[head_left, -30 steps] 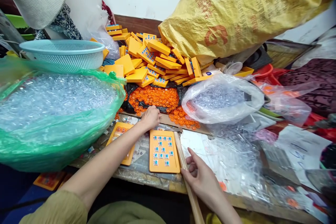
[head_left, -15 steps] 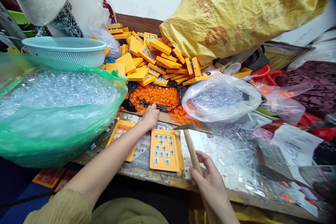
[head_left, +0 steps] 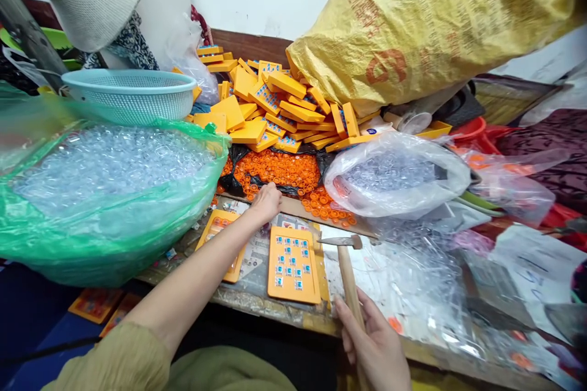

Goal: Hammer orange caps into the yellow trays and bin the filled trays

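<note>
My left hand [head_left: 267, 201] is at the near edge of a heap of small orange rings [head_left: 284, 170], its fingers curled together; whatever they hold is hidden. In my right hand [head_left: 373, 336] is the wooden handle of a hammer [head_left: 349, 278], its metal head over the white paper. Between my hands an orange tray [head_left: 294, 291] lies flat, with several small clear-and-blue pieces set in it. Another orange tray [head_left: 233, 269], holding orange rings, lies partly under my left forearm.
A green bag [head_left: 114, 226] of clear pieces bulges at the left, below a blue basket [head_left: 132, 88]. Orange trays [head_left: 293, 98] are piled behind the rings. A white bag [head_left: 394, 201] of clear pieces and a large yellow sack [head_left: 413, 30] are at the right.
The view has shifted slightly, so most things appear further right. The hammer head has tilted a little and sits lower. My left hand stays by the orange rings.
</note>
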`<state>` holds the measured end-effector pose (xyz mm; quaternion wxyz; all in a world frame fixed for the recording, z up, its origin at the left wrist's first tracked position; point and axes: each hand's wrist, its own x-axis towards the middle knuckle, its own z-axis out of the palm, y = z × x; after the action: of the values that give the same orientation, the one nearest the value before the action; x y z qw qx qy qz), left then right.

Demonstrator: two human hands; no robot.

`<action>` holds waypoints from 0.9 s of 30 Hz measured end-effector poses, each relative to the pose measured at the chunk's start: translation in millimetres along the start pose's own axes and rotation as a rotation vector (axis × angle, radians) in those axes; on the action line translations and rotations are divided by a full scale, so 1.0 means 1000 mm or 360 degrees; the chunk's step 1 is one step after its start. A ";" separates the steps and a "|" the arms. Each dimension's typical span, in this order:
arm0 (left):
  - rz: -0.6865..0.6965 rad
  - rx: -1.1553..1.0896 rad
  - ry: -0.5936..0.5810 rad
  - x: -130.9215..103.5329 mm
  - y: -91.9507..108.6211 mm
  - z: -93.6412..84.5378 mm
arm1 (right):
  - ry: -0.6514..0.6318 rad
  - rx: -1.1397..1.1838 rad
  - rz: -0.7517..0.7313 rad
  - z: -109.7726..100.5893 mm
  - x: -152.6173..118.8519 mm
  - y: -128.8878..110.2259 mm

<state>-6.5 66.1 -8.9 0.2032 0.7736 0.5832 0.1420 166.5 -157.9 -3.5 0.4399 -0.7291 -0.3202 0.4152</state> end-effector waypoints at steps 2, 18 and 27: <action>0.0031 -0.0032 0.0027 -0.003 0.002 -0.003 | 0.0014 0.0013 0.0010 0.000 0.001 -0.001; 0.0131 -0.0691 0.0497 -0.112 0.015 0.021 | -0.0271 -0.0750 -0.1010 0.003 0.018 0.002; 0.0250 -0.0496 0.0551 -0.113 0.012 0.020 | -0.0324 -0.0979 -0.1397 0.006 0.014 -0.014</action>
<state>-18.5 -48.0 -18.5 0.2055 0.7401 0.5183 0.3761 166.1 -138.2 3.4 0.3050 -0.5783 -0.7420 0.1482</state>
